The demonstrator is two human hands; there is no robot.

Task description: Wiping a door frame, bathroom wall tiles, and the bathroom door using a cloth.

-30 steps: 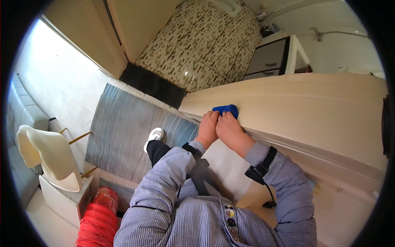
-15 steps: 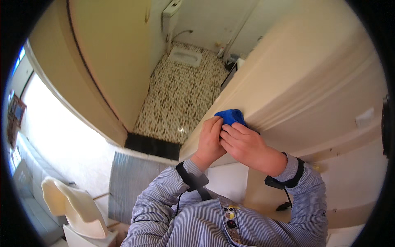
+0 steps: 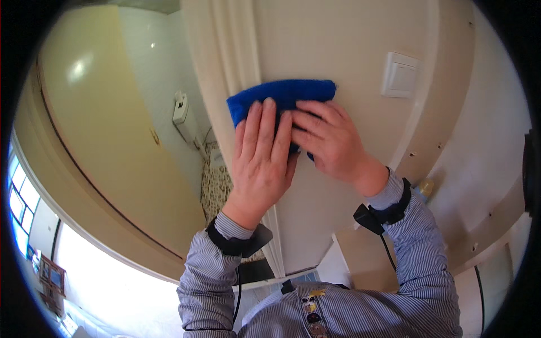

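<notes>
A: Starting at the left hand (image 3: 255, 174). Reading?

B: It is lying with fingers extended, close together, pressing on the blue cloth (image 3: 282, 90). No gripping showing on this side.

A: And the right hand (image 3: 336, 145)?

B: Its fingers are bending over the cloth's right part, tips reaching just beside the left fingers. Whether it is pinching fabric is unclear; the palm side is hiding from the camera.

A: Change over the last half second?

B: The cloth was bunching small at the fingertips; it is now spreading into a wide band. The view is also turning more squarely toward the wall (image 3: 338, 39).

A: Meaning for the work?

B: Judgement: more fabric is meeting the surface, so the left hand is probably pressing over a broader patch.

A: Cloth position?

B: It is straddling the cream door-frame moulding (image 3: 234, 50) at its left end and the wall at its right, stopping short of the light switch (image 3: 401, 76).

A: Farther out?

B: Black straps (image 3: 231, 241) are circling both wrists. Beyond the moulding, a pale yellow door (image 3: 96, 107) is standing at left, with a white cistern (image 3: 181, 110) and mosaic floor (image 3: 217, 188) showing between.
</notes>
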